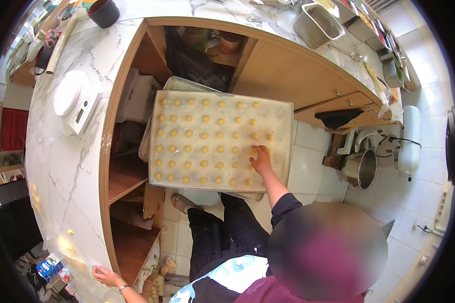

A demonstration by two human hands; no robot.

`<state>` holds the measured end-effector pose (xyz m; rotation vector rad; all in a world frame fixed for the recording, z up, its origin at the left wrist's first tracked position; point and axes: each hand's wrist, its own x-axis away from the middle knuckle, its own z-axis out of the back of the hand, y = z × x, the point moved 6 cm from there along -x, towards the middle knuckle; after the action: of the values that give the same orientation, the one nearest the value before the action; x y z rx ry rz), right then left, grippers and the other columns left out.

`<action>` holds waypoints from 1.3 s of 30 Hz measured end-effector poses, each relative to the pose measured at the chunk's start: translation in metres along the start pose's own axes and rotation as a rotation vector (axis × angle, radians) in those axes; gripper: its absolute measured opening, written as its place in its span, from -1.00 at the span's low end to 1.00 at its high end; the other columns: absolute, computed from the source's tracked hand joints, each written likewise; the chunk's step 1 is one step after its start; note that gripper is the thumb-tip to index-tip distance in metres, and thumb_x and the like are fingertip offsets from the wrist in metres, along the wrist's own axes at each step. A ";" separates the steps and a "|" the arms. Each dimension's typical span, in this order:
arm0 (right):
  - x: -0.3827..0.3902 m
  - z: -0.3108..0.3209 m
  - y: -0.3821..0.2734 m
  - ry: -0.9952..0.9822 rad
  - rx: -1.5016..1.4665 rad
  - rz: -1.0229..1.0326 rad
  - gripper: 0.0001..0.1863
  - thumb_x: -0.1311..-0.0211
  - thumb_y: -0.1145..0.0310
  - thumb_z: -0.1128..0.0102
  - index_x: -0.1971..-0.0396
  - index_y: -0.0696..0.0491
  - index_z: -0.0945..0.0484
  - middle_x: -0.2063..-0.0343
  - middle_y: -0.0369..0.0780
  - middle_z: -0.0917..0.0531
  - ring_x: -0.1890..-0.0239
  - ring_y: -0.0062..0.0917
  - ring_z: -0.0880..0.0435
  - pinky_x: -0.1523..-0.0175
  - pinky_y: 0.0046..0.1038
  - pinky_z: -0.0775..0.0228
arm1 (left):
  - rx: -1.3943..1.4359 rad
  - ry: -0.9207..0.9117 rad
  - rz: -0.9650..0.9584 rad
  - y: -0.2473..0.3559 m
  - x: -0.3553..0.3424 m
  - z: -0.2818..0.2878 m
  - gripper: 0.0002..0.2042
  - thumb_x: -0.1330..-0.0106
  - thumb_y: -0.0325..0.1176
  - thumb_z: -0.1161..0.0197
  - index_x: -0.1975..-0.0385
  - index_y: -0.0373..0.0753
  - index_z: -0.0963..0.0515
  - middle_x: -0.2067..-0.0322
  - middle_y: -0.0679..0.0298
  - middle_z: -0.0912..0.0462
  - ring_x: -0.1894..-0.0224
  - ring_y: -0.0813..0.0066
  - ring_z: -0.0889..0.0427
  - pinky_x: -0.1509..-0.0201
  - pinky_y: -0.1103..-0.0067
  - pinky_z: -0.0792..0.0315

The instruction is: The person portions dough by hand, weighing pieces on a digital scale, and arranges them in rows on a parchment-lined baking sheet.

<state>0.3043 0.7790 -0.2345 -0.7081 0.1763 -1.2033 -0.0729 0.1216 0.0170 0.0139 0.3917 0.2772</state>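
Note:
A large rectangular baking tray (283,113) holds rows of small round yellow dough balls (205,135). My right hand (260,160) is over the tray's right part, fingers curled down around a dough ball that they partly hide. Far off at the lower left, my left hand (106,276) lies at the edge of the marble counter (68,187), fingers stretched out and holding nothing. Near it, plastic film and some yellow dough (67,245) are on the counter.
More trays (174,83) lie under the dough tray, before open wooden shelves (131,174). A white kitchen scale (76,101) and a dark cup (103,12) stand on the left counter. Metal containers (318,25) line the back counter. A mixer bowl (361,169) is at the right.

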 end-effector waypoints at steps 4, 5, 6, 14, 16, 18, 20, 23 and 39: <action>-0.008 0.030 -0.024 0.209 -0.052 0.066 -0.57 0.08 0.67 -0.14 0.11 0.08 -0.49 0.12 -0.10 -0.49 0.07 -0.23 -0.51 -0.01 -0.30 -0.41 | -0.037 0.029 0.012 -0.003 0.005 -0.004 -0.70 -0.33 -0.03 0.03 0.07 -0.01 -0.45 0.03 0.35 -0.51 -0.04 0.27 -0.45 -0.01 0.29 -0.30; -0.006 0.036 -0.047 0.249 -0.126 0.028 -0.59 0.07 0.68 -0.15 0.13 0.09 -0.50 0.15 -0.11 -0.51 0.12 -0.29 -0.54 0.02 -0.36 -0.43 | -0.057 0.052 0.014 -0.015 0.007 0.001 -0.71 -0.33 -0.04 0.02 0.07 -0.01 -0.44 0.02 0.36 -0.51 -0.04 0.28 -0.46 0.01 0.28 -0.32; -0.004 0.043 -0.071 0.293 -0.195 -0.013 -0.61 0.05 0.70 -0.15 0.15 0.10 -0.51 0.18 -0.13 -0.53 0.17 -0.35 -0.57 0.05 -0.42 -0.45 | -0.040 0.073 -0.015 -0.001 0.017 0.008 -0.72 -0.32 -0.08 0.01 0.08 -0.03 -0.43 0.02 0.33 -0.50 -0.03 0.26 -0.46 0.05 0.26 -0.34; 0.128 -0.017 -0.456 -0.176 -0.695 0.995 -0.72 0.01 0.62 -0.30 0.24 0.12 -0.53 0.25 -0.18 -0.60 0.33 -0.51 -0.60 0.22 -0.57 -0.44 | 0.192 -0.014 0.012 0.041 0.031 0.022 -0.71 -0.21 -0.18 -0.11 0.13 -0.13 -0.38 -0.04 0.20 -0.37 -0.17 0.18 -0.28 -0.15 0.17 -0.13; 0.175 -0.065 -0.532 -0.431 -0.428 1.141 -0.82 -0.08 0.50 -0.24 0.26 0.10 -0.56 0.19 -0.18 -0.60 0.13 -0.37 -0.58 0.02 -0.41 -0.39 | 0.294 -0.026 -0.018 0.037 0.031 0.021 -0.69 -0.19 -0.17 -0.15 0.13 -0.11 -0.37 -0.03 0.16 -0.35 -0.17 0.15 -0.27 -0.19 0.16 -0.07; 0.193 -0.130 -0.571 -0.433 -0.200 1.299 -0.76 -0.22 0.37 -0.07 0.12 0.07 -0.53 0.02 -0.19 -0.53 -0.15 -0.28 -0.39 -0.21 -0.25 -0.20 | 0.596 -0.132 -0.017 0.025 0.027 0.025 -0.69 -0.21 -0.20 -0.16 0.13 -0.20 -0.37 0.01 0.13 -0.38 -0.13 0.11 -0.29 -0.17 0.20 -0.09; 0.204 -0.176 -0.621 -0.383 -0.133 1.388 -0.72 -0.23 0.36 -0.03 0.06 0.06 -0.49 -0.03 -0.18 -0.49 -0.18 -0.28 -0.35 -0.25 -0.26 -0.15 | 0.764 -0.116 0.025 0.000 0.021 0.035 -0.70 -0.22 -0.23 -0.17 0.13 -0.23 -0.38 0.02 0.12 -0.39 -0.11 0.10 -0.30 -0.16 0.22 -0.09; 0.202 -0.234 -0.697 -0.311 0.005 1.410 -0.64 -0.25 0.34 0.04 -0.04 0.04 -0.42 -0.13 -0.16 -0.42 -0.24 -0.28 -0.29 -0.31 -0.26 -0.07 | 0.620 -0.013 -0.010 -0.038 0.013 0.054 -0.71 -0.22 -0.28 -0.16 0.15 -0.29 -0.38 0.05 0.09 -0.41 -0.08 0.10 -0.33 -0.16 0.25 -0.09; 0.165 -0.348 -0.843 -0.728 -0.191 1.050 -0.56 -0.09 0.40 -0.02 -0.03 0.14 -0.38 0.01 -0.03 -0.50 -0.13 -0.17 -0.37 -0.25 -0.29 -0.13 | 0.359 -0.082 0.079 -0.080 -0.008 0.050 -0.80 -0.13 -0.31 -0.18 0.30 -0.22 -0.42 0.12 0.15 -0.42 -0.02 0.13 -0.35 -0.08 0.24 -0.12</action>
<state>-0.4684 0.3413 0.0289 -0.9925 0.0308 0.1017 -0.0401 0.0449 0.0605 0.3927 0.3560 0.2800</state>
